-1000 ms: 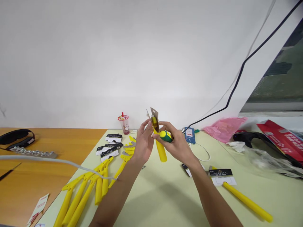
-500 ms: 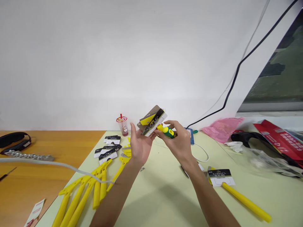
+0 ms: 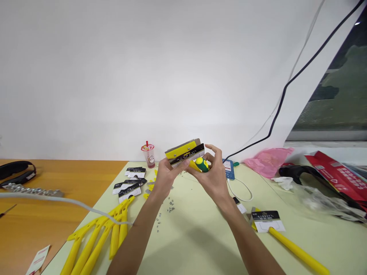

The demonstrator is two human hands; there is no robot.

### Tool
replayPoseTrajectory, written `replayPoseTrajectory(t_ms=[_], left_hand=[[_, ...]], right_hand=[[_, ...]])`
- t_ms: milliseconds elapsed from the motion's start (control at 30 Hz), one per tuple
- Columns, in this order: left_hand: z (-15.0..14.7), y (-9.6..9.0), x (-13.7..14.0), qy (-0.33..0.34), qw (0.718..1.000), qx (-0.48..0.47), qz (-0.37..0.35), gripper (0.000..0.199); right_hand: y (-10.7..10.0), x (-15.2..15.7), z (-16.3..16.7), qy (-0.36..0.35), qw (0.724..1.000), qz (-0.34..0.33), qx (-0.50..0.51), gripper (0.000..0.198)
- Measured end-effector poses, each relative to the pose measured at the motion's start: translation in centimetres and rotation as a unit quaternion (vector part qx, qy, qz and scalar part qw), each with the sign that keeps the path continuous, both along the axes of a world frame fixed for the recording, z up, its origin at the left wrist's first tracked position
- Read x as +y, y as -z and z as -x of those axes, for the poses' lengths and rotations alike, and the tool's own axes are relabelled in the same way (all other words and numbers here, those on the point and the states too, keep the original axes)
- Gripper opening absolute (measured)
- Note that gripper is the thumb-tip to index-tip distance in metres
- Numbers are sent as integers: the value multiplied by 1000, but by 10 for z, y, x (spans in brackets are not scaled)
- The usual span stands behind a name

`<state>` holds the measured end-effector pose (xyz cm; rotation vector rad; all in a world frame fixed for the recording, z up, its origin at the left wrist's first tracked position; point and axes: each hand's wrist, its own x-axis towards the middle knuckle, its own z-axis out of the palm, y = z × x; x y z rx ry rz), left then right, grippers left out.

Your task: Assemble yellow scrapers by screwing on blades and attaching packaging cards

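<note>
In front of me is a yellow scraper with a wide metal blade, two screws in its yellow head and a black-and-white card against it. My left hand is closed on its lower left edge, thumb over the card. My right hand is closed around a green-and-yellow screwdriver, its rounded handle end towards me. A yellow part, seemingly the scraper's handle, also lies by the right fingers. The screwdriver's tip is hidden. Below the left hand, small screws lie scattered on the pale table.
Several yellow scraper handles and printed cards lie at left. A carded scraper lies at right. Behind stand a drink cup and a blue device with a white cable. Plastic bags lie far right.
The scraper has turned from a steep tilt to nearly level, its screw heads now facing me. My left hand has gone from open beneath it to gripping its edge. The screwdriver's handle end has swung towards me.
</note>
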<state>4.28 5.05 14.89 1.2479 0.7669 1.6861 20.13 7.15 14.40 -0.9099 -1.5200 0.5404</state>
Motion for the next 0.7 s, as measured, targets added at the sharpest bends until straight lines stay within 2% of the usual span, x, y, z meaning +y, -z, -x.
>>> replayPoseTrajectory(t_ms=[167,267,367,433,500,600,700], left_hand=[[4,2,2,-27,999,-4,-22,57],[5,3,2,-43,998,-15,-35,52],[5,2,1,-55,997,-35,-43,43],[7,1,1,-66,995,-53,-49,42],[8,-1,1,-73,994,-73,-48,45],[7,-5,1,-57,994,-88,-37,49],[5,-8,1,-11,995,-96,-29,51]], right_hand=[[5,1,6,-26,999,24,24,101],[7,3,8,-35,999,31,17,103],[4,3,6,-62,997,44,-33,78],[-1,2,3,-114,989,64,-75,53],[-5,1,0,-176,976,78,-99,37],[-10,-4,-4,-242,963,83,-91,31],[-12,-9,-4,-259,960,77,-78,39]])
